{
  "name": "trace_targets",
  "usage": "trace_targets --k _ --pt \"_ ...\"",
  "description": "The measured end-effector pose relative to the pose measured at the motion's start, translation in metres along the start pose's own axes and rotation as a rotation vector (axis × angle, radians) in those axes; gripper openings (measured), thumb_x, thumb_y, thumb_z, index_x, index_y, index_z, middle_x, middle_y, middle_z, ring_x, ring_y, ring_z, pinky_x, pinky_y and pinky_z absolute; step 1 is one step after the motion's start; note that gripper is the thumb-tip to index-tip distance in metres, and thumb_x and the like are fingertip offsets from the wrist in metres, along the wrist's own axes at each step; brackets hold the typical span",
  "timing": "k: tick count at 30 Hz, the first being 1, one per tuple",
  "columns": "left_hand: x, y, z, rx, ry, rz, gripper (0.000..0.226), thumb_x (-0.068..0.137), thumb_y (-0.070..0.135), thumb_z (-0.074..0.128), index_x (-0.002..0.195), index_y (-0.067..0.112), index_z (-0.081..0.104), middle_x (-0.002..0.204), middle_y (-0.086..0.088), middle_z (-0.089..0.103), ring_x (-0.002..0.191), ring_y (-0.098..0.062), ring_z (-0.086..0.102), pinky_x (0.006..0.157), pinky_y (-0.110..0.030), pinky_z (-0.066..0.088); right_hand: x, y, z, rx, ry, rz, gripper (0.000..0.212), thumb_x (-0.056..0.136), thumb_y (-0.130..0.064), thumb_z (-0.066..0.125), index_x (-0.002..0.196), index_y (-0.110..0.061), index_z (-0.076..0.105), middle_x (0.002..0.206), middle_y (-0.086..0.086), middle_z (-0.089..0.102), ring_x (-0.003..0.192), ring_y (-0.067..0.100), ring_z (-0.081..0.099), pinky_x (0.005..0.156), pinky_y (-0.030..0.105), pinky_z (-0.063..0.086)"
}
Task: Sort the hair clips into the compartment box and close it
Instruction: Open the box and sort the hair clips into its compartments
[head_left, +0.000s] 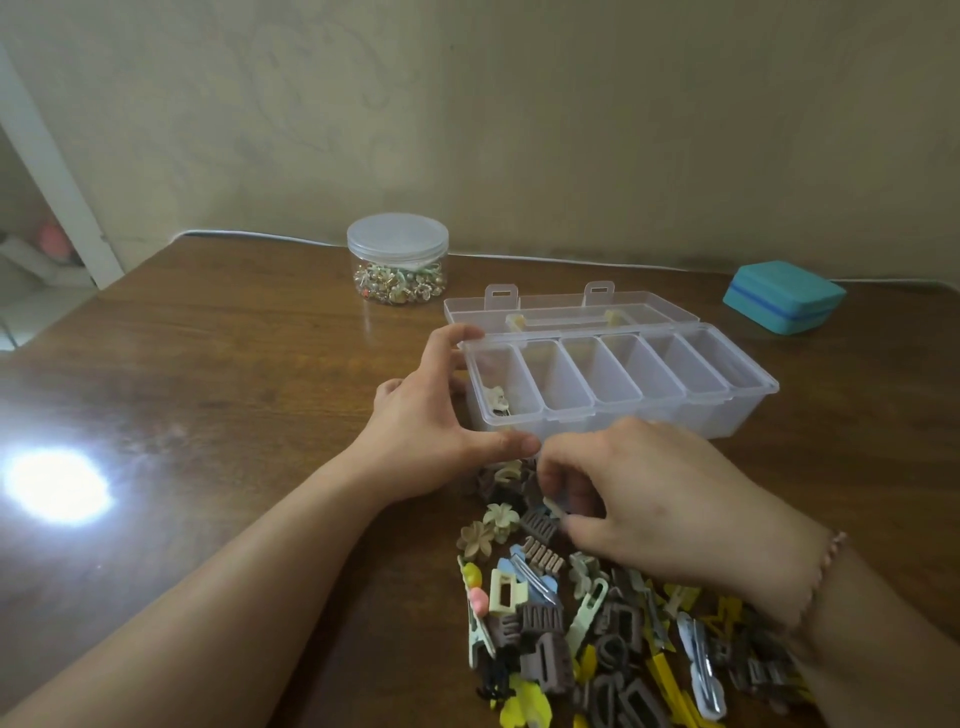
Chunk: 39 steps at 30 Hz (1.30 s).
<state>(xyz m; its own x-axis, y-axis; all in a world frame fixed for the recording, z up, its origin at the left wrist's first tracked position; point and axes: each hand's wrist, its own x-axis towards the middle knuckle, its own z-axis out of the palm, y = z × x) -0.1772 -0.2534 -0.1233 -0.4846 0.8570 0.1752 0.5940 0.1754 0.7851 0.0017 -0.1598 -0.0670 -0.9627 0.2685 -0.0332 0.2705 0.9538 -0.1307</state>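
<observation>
Left hand (423, 415) grips the open box (618, 384) at its left end; right hand (644, 499) fingers (558, 480) pinch a pale clip (554, 506) over the pile (597, 623).

Both forearms are bare with no sleeves showing, the left hand (421, 415) wears nothing on fingers or wrist, and the right hand (670, 509) has a thin pink beaded bracelet (830, 558) circling its wrist.
</observation>
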Motion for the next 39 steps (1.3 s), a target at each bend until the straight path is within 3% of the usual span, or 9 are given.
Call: trace_targets --k 6,13,17,19,22,25,27,30,39 --pt "0.001 0.0 0.0 -0.004 -0.006 -0.011 0.094 0.047 0.076 0.073 0.121 0.063 0.018 0.111 0.034 0.051 0.107 0.016 0.048 0.114 -0.051 0.032 -0.004 0.024 -0.019 0.296 -0.043 0.053 0.022 0.083 -0.022 0.067 0.095 -0.04 0.063 0.079 -0.009 0.068 0.066 0.003 0.061 0.061 0.027 0.056" --pt "0.001 0.0 -0.001 0.012 -0.007 -0.002 0.092 0.051 0.073 0.076 0.121 0.061 0.017 0.106 0.035 0.05 0.102 0.018 0.045 0.116 -0.05 0.027 0.014 0.018 -0.008 0.7 0.582 0.002 0.017 0.081 -0.016 0.073 0.092 -0.028 0.065 0.076 -0.006 0.068 0.068 0.006 0.062 0.056 0.012 0.045" --pt "0.0 0.001 -0.001 0.015 -0.005 -0.003 0.093 0.051 0.072 0.077 0.123 0.059 0.019 0.104 0.038 0.048 0.1 0.02 0.044 0.116 -0.05 0.028 0.037 0.009 0.001 0.65 0.675 0.019 0.007 0.084 -0.015 0.07 0.087 -0.022 0.067 0.082 -0.01 0.067 0.084 0.003 0.061 0.071 0.006 0.043" --pt "0.0 0.0 -0.001 0.007 -0.01 -0.003 0.094 0.049 0.074 0.074 0.123 0.06 0.019 0.104 0.037 0.049 0.1 0.019 0.044 0.114 -0.052 0.031 0.045 0.006 0.003 0.608 0.611 0.022 0.005 0.085 -0.021 0.069 0.09 -0.023 0.07 0.087 -0.013 0.068 0.089 -0.001 0.06 0.076 0.006 0.041" --pt "0.0 0.001 -0.001 0.017 -0.007 -0.007 0.097 0.05 0.074 0.075 0.128 0.056 0.02 0.104 0.036 0.048 0.099 0.02 0.043 0.114 -0.052 0.03 0.043 0.006 0.008 0.422 0.573 0.03 0.008 0.086 -0.033 0.064 0.09 -0.031 0.07 0.091 -0.019 0.066 0.095 0.002 0.056 0.084 0.024 0.044" --pt "0.0 0.001 -0.001 0.015 -0.005 -0.021 0.1 0.051 0.072 0.076 0.132 0.052 0.021 0.104 0.034 0.05 0.105 0.009 0.05 0.115 -0.051 0.029 0.027 0.007 -0.002 0.324 0.578 -0.06 0.01 0.085 -0.031 0.06 0.089 -0.032 0.069 0.077 -0.022 0.061 0.075 0.004 0.056 0.066 0.021 0.047" --pt "0.001 0.0 -0.001 0.019 -0.003 -0.02 0.102 0.05 0.075 0.073 0.133 0.052 0.019 0.114 0.027 0.055 0.114 0.0 0.052 0.116 -0.051 0.026 0.012 0.004 -0.011 0.263 0.386 -0.086 0.012 0.085 -0.033 0.059 0.091 -0.034 0.07 0.069 -0.023 0.059 0.062 0.005 0.056 0.052 0.016 0.045" --pt "0.001 -0.001 -0.001 0.036 0.008 -0.026 0.102 0.055 0.07 0.079 0.134 0.051 0.018 0.123 0.023 0.052 0.115 0.002 0.05 0.118 -0.044 0.018 -0.002 0.004 -0.016 0.002 0.09 -0.033 0.018 0.088 -0.042 0.059 0.104 -0.043 0.066 0.072 -0.024 0.057 0.066 -0.004 0.052 0.061 0.016 0.046" --pt "-0.001 0.002 -0.001 0.041 0.026 -0.032 0.099 0.059 0.065 0.083 0.134 0.05 0.02 0.112 0.03 0.05 0.11 0.002 0.048 0.118 -0.047 0.02 0.0 0.006 -0.012 -0.113 -0.095 -0.052 0.035 0.084 -0.055 0.06 0.118 -0.051 0.05 0.093 -0.022 0.057 0.086 -0.002 0.051 0.073 0.024 0.046"
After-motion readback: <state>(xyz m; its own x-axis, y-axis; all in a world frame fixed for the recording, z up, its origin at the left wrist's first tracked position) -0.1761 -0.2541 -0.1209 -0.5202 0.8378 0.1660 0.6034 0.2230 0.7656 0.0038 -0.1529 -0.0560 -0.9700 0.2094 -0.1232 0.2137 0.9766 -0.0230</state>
